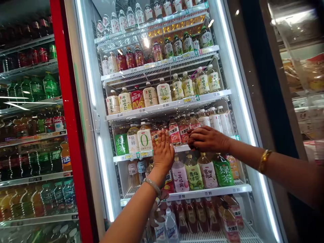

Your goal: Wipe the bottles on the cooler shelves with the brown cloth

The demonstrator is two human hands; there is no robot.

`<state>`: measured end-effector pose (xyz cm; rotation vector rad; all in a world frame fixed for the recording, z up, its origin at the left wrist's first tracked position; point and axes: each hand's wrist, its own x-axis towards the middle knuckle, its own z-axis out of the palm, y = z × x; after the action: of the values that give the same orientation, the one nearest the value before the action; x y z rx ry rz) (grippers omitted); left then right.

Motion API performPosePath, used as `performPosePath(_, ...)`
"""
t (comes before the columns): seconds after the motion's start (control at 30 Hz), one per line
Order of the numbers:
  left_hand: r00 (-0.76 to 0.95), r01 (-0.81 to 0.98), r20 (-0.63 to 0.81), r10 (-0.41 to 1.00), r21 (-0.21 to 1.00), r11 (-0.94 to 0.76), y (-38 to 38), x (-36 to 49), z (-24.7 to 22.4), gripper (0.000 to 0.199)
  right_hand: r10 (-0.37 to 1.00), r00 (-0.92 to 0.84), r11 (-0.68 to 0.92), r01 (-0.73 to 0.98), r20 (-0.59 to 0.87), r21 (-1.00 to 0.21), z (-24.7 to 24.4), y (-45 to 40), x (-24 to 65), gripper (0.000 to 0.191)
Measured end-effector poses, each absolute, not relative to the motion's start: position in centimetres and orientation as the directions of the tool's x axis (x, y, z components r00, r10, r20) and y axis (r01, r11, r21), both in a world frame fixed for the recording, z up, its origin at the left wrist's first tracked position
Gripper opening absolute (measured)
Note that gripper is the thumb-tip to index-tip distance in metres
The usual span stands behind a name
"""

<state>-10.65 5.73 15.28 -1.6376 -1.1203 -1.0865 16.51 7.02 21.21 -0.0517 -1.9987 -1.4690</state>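
Note:
My left hand [163, 152], with a pale bangle at the wrist, is raised upright in front of the drinks cooler's glass. Its palm faces the glass, the fingers are straight, and nothing is visible in it. To its right, my right hand [210, 139], with a gold bangle [265, 161], reaches in from the right. Its fingers are bent together around something dark at the fingertips, too unclear to name. Behind the hands stand red-labelled tea bottles [174, 132] and a bottle with a green zero [145, 139]. Contact with the glass cannot be made out.
The lit cooler's shelves [167, 108] hold many bottles. A red upright frame [68, 121] separates it from another drinks cooler with cans and bottles [51, 84] on the left. Packaged goods [315, 77] show at the right. Faint hand reflections appear low in the glass.

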Motion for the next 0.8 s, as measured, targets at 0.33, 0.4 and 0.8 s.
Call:
performPosePath(0.33,0.136,0.938,0.979,0.152,-0.078,-0.336,7.3,-2.3,16.7,0.069,-0.286,-0.473,0.402,0.731,0.834,0.552,21.6,7.5,14.1,0.020)
performPosePath(0.4,0.229,0.930,0.962,0.147,-0.172,-0.324,7.4,-2.3,15.9,0.070,-0.317,-0.599,0.396,0.621,0.735,0.677,20.4,7.3,16.7,0.016)
performPosePath(0.8,0.458,0.881,0.880,0.126,-0.429,-0.201,7.7,-2.3,14.1,0.081,-0.268,-0.327,0.373,0.832,0.906,0.411,22.1,8.3,16.4,0.023)
